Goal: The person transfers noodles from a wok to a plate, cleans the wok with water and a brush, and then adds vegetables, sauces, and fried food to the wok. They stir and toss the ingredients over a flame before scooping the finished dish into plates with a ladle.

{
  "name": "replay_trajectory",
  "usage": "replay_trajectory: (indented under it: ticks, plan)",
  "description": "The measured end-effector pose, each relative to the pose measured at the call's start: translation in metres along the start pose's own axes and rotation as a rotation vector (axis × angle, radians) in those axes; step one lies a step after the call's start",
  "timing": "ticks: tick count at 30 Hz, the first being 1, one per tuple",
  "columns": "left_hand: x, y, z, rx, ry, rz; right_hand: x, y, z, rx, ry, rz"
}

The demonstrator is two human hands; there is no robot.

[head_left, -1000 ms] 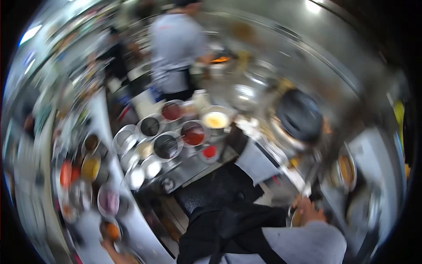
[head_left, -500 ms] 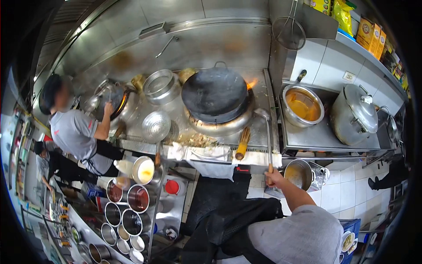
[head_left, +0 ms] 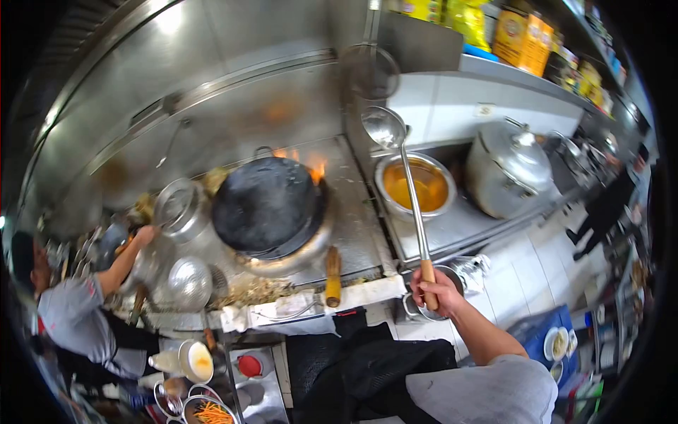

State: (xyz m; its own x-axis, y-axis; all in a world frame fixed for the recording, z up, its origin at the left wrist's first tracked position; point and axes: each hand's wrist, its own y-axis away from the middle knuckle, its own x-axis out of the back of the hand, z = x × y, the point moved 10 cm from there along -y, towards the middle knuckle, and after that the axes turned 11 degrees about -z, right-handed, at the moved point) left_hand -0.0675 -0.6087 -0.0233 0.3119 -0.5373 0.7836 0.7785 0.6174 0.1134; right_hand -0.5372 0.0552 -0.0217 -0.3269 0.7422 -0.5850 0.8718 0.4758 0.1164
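**Ladle raised steeply, right of centre frame**

- Right hand: fist clenched round the wooden end of the handle, lower centre-right. Probably gripped there because wood stays cooler than the steel shaft, and the long reach keeps the arm back from the heat.
- Left hand: not in frame, so its state cannot be told.
- The ladle's shaft runs up and slightly left from the fist. Its bowl sits at upper centre, clear of every vessel. Whether it holds anything cannot be told.
- In the picture the shaft crosses the left rim of the pot of yellow liquid. Whether they touch cannot be told.
- Wok: centre-left on its burner ring, dark and seemingly empty, tilted a little. A flame licks up behind its right rim.
- Lidded pot: upper right, beside the yellow pot on the lower counter, well away from the fire.
- Bamboo brush: lies at the front edge of the range just right of the wok, likely kept within reach.
- Steel container: just behind the fist, mostly hidden.
- Co-worker: far left, one hand up at a second burner.
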Motion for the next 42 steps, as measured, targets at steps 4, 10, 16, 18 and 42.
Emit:
replay_trajectory:
  ticks: [4,10,16,18,42]
  plan:
    - [-0.052,-0.066,-0.013,0.272,0.663,-0.141,0.030,0.013,-0.046,0.087,0.309,0.310]
    - [-0.082,-0.122,0.035,0.176,0.546,-0.298,0.030,0.004,-0.061,-0.054,0.458,0.589]
    - [-0.101,-0.135,0.051,0.045,0.799,-0.409,0.018,0.001,-0.042,0.187,0.018,0.542]
    - [-0.094,-0.135,0.058,0.012,0.767,-0.383,0.016,0.002,-0.049,0.230,-0.088,0.474]
    - [-0.126,-0.243,0.216,0.006,0.841,-0.177,-0.029,-0.065,-0.040,0.164,-0.717,-0.231]
